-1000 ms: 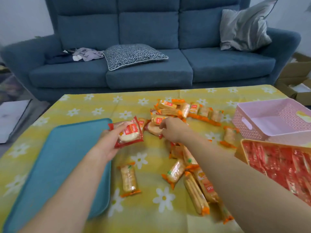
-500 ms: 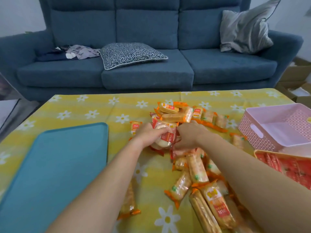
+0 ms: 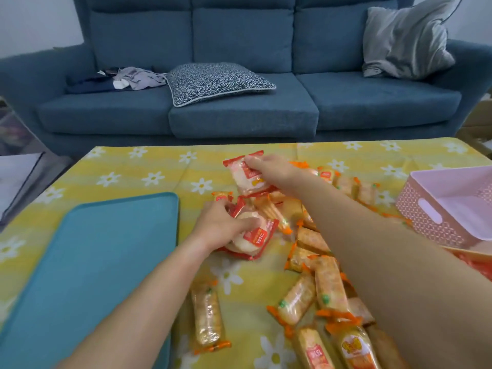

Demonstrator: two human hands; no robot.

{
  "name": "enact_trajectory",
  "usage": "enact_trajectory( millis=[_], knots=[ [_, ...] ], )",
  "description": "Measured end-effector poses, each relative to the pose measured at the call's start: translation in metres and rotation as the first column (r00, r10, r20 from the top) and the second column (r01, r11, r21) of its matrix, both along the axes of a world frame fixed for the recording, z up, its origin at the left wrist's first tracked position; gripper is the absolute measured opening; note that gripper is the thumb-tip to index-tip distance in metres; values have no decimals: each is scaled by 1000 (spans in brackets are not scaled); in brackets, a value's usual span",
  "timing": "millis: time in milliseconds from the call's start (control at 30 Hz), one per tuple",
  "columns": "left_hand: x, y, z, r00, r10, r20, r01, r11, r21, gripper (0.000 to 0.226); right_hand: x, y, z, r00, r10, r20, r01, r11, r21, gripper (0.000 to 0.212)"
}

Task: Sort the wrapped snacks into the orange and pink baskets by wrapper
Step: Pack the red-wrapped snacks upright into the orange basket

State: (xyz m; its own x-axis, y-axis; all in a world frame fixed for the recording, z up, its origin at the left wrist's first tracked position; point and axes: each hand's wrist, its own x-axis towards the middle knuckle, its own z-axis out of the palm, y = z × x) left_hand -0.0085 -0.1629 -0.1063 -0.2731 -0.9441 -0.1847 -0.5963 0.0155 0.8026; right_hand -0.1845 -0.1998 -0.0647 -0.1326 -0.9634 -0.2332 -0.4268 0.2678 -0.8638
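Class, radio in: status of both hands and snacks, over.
Left hand grips red-wrapped snack at the pile. Right hand holds second red snack. Orange basket right, mostly behind forearm.

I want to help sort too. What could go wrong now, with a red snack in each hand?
The right hand pinches the upper red pack near one edge, so that grip might slip. The left hand holds the lower red pack down in the pile; lifting may drag neighbours along. The right forearm lies over the orange-wrapped snacks and could sweep some away.
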Motion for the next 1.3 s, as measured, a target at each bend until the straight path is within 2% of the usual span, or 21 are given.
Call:
enact_trajectory(
  millis=[100,167,200,300,400,467,600,667,800,900,967,1000,1067,1100,1200,1300],
  knots=[
    [15,-12,1,996,79,-40,-78,996,45,46,2,-9,-19,964,47,-263,-21,995,102,45],
    [23,-19,3,970,177,-167,-159,980,116,51,-2,-5,-23,919,17,-394,27,994,108,42],
    [26,-21,4,944,226,-240,-191,969,158,45,-3,-3,-22,896,17,-445,35,994,107,43],
    [28,-25,7,851,332,-406,-228,931,284,26,-3,2,-22,832,89,-548,27,979,200,54],
    [27,-26,8,770,391,-505,-228,907,354,36,-7,1,-35,821,81,-565,55,974,219,57],
    [25,-27,9,716,423,-555,-211,889,405,48,-8,1,-43,842,17,-539,111,973,204,63],
    [19,-22,12,646,465,-605,-170,861,480,50,-8,11,-40,915,-31,-403,95,986,138,49],
    [18,-19,13,614,497,-613,-199,849,489,54,-7,19,-36,938,-84,-337,106,993,48,41],
    [13,-5,31,578,491,-651,-251,867,431,64,-9,40,-18,953,-253,-165,220,956,-194,56],
    [3,16,52,576,454,-680,-230,888,398,68,-17,67,2,921,-388,40,386,891,-239,66],
    [-8,39,64,588,413,-696,-171,904,392,67,-26,95,14,867,-455,204,491,852,-184,62],
    [-16,52,69,580,391,-714,-119,909,400,59,-29,114,21,842,-478,250,523,838,-158,60],
    [-35,81,79,559,362,-746,-18,905,426,34,-38,149,27,817,-507,274,558,816,-152,69],
    [-51,101,82,561,350,-750,34,895,444,30,-46,176,35,804,-527,274,578,802,-153,74],
    [-97,148,87,617,305,-725,103,882,459,47,-70,239,51,775,-591,226,628,759,-170,61],
    [-150,192,96,643,205,-738,209,880,426,44,-114,297,64,691,-681,243,720,677,-150,66]
  ],
)
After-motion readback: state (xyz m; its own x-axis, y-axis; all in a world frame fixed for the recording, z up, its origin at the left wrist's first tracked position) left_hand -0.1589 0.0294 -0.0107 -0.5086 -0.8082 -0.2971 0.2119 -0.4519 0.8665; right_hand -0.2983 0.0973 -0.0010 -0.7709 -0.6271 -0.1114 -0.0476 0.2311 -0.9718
